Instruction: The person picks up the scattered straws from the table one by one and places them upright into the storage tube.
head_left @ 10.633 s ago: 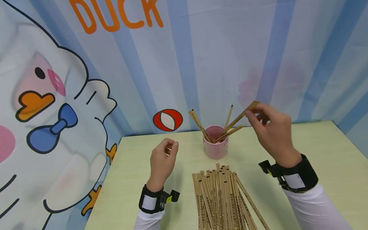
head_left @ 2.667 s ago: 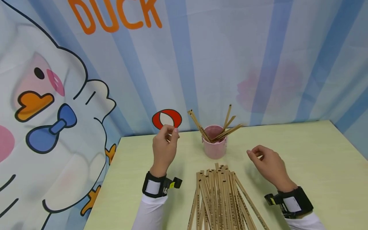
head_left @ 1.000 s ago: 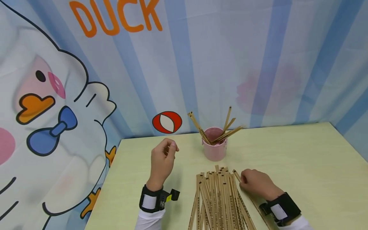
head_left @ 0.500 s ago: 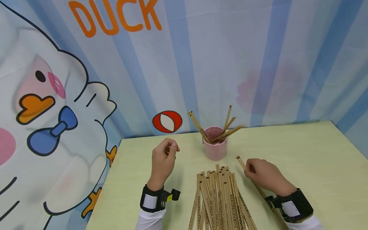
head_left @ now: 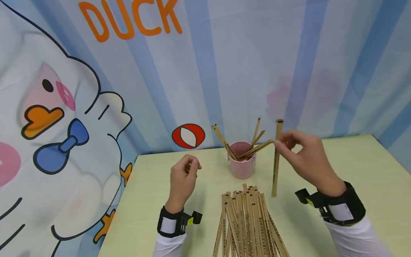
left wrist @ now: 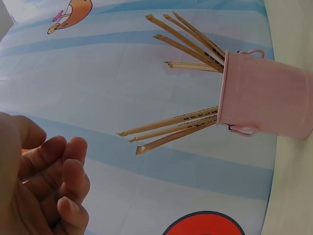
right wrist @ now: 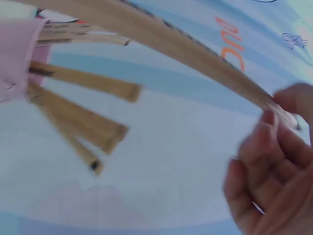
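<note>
My right hand [head_left: 306, 162] pinches one brown paper-wrapped straw [head_left: 275, 175] near its top between thumb and fingers. The straw hangs almost upright, just right of the pink bucket [head_left: 241, 170]. Close up in the right wrist view, the held straw [right wrist: 195, 56] runs diagonally from the fingertips past the bucket. Several more wrapped straws [left wrist: 181, 122] lean outward over the bucket's rim on both sides. To the left of the bucket, my left hand [head_left: 183, 182] is raised with loosely curled fingers and holds nothing.
A large pile of the same wrapped straws [head_left: 245, 221] lies on the pale yellow table [head_left: 353, 167], in front of the bucket. Behind the table hangs a blue striped cloth [head_left: 247, 71] with a printed duck. Both wrists wear black straps with small cameras.
Half a second ago the right hand held the straw low beside the pile, slanting; now hand and straw are higher, near the bucket, and the straw is nearly vertical. The left hand stays about still.
</note>
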